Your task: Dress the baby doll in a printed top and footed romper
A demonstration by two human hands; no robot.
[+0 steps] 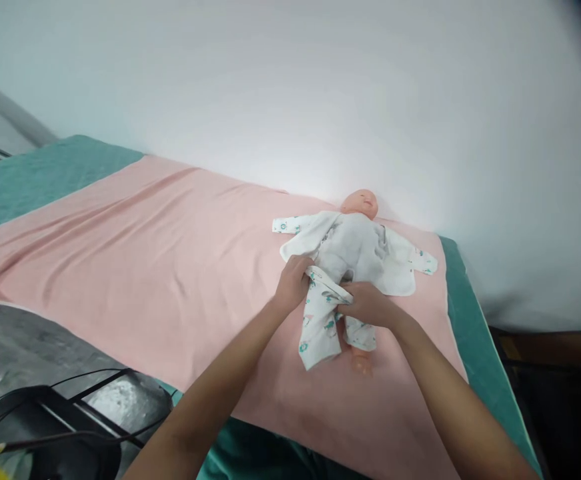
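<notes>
A baby doll point(359, 203) lies on its back, with a white cloth point(349, 245) over its trunk and a white printed jacket point(402, 265) spread open beneath it. My left hand point(294, 283) grips one side of the waistband of small white printed trousers point(319, 327). On the other side, my right hand point(369, 303) is closed on the same waistband. One trouser leg is around a doll's leg, and a bare foot point(362, 363) sticks out below its cuff. The other leg's cuff lies flat, and no foot shows there.
A pink blanket point(210, 267) covers most of a green-covered bed point(65, 163) against a white wall point(270, 87). At lower left, a black chair-like object point(65, 427) and cables stand beside the bed. A dark gap lies beyond its right edge.
</notes>
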